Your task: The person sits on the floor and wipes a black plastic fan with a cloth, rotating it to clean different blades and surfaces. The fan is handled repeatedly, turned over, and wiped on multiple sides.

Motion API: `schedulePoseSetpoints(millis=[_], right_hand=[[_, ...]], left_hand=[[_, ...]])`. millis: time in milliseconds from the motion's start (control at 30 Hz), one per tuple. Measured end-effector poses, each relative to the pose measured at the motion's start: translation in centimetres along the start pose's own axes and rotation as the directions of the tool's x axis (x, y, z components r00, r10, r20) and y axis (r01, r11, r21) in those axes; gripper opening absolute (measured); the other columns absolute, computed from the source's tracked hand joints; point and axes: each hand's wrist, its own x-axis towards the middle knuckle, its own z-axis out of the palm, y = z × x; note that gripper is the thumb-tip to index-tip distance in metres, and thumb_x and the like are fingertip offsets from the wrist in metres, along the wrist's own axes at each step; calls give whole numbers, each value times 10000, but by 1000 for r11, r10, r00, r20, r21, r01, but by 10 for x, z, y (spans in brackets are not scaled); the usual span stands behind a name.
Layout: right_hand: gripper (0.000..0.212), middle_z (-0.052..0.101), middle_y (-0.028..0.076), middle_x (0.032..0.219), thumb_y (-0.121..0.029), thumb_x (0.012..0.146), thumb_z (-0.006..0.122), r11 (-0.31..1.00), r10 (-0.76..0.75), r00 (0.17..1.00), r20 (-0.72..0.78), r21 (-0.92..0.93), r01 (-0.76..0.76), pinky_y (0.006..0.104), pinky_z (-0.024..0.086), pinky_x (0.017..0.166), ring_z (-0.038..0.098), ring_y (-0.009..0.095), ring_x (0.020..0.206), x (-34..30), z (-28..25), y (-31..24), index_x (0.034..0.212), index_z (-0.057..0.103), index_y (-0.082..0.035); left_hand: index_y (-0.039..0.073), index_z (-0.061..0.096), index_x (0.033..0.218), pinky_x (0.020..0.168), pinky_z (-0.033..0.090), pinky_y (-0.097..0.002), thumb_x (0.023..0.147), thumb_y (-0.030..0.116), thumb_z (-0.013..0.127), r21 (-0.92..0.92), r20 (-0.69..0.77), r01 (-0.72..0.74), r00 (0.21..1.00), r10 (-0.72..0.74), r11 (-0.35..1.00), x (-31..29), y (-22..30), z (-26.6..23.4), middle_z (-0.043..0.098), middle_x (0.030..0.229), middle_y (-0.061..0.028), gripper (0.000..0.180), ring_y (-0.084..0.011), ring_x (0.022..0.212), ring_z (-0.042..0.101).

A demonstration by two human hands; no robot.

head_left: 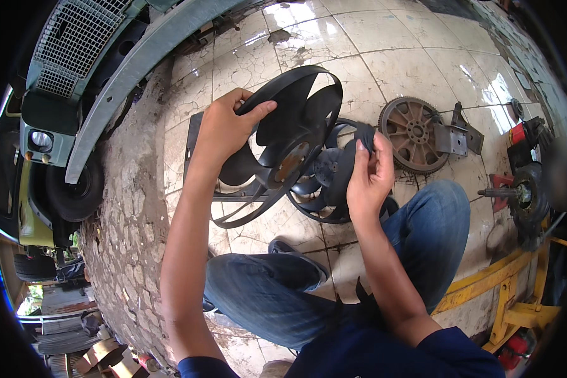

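Observation:
My left hand grips the upper left rim of a black radiator fan, thumb on the near side and fingers round behind. The fan is tilted up off the floor, with an outer ring and a brownish metal hub plate. Bunched in my right hand, between thumb and fingers, is a black cloth, just right of the fan's ring. A second black fan lies behind and below the held one, partly hidden by it and by the cloth.
Beyond my right hand lies a rusty toothed flywheel, with a metal bracket beside it. A yellow metal frame and a dark mechanical part with a shaft stand at the right. A vehicle bumper juts in at the upper left.

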Motion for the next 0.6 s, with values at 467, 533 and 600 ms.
schedulePoseSetpoints(millis=[467, 533, 600], right_hand=[[225, 674, 115, 1045, 28, 882, 655, 859, -400, 876, 269, -222, 461, 363, 518, 797, 633, 286, 926, 51, 82, 39, 1102, 683, -12], [218, 677, 97, 1016, 26, 860, 672, 802, -466, 840, 280, -267, 534, 383, 511, 788, 620, 293, 912, 62, 92, 45, 1070, 689, -30], [210, 676, 85, 993, 28, 842, 683, 838, -435, 867, 244, -244, 489, 397, 506, 785, 610, 300, 912, 65, 104, 51, 1039, 689, -42]], left_hand=[[94, 756, 978, 686, 529, -418, 966, 418, 589, 181, -303, -188, 923, 237, 965, 12, -31, 19, 693, 807, -165, 365, -375, 756, 671], [50, 741, 998, 667, 503, -392, 970, 415, 596, 133, -245, -159, 951, 187, 978, 15, -32, 16, 669, 749, -184, 393, -336, 698, 654], [17, 726, 1013, 637, 476, -375, 973, 417, 600, 84, -219, -176, 957, 191, 981, 20, -37, 14, 630, 685, -200, 421, -290, 613, 605]])
